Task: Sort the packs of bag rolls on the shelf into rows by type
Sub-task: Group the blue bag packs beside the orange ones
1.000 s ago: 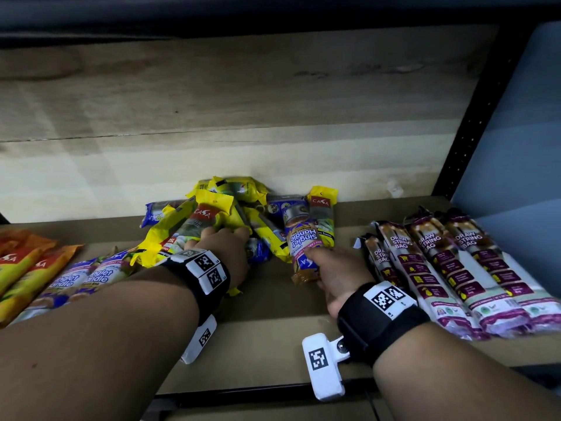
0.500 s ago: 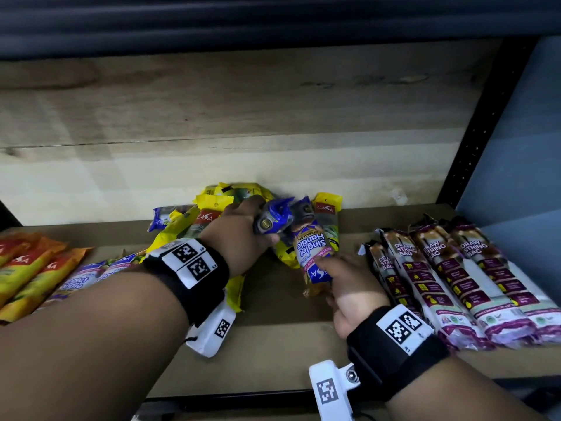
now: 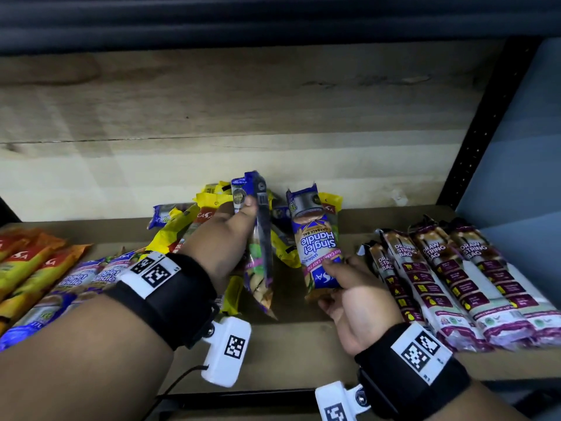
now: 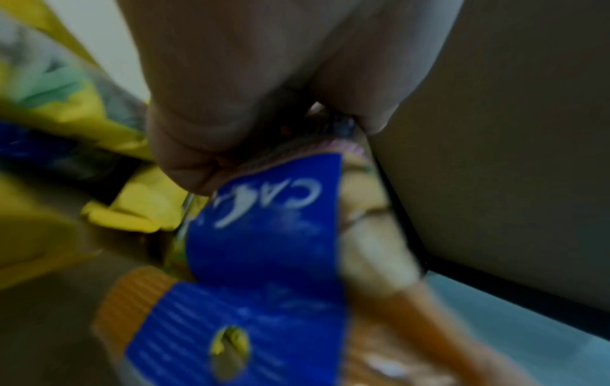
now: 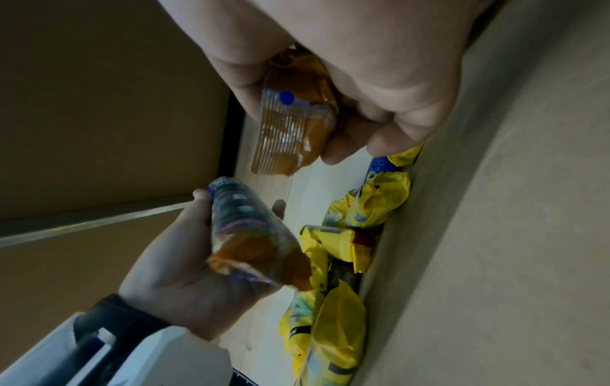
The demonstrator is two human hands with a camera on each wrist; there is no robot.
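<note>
Gripping one Singlet Handle pack (image 3: 317, 241) each, left hand (image 3: 226, 238) and right hand (image 3: 349, 291) hold them above the yellow heap (image 3: 182, 226) mid-shelf (image 3: 288, 354), likely bound for the matching row (image 3: 88, 278) at the left edge

Two blue Singlet Handle packs are lifted off the shelf (image 3: 303, 354): one (image 3: 317, 238) face-up, the other (image 3: 261, 238) turned on edge. Yellow packs (image 3: 182, 226) lie heaped behind. Draw String Bag packs (image 3: 455, 278) form a row at right; orange packs (image 3: 27, 262) and more Singlet Handle packs (image 3: 76, 284) lie at left.
</note>
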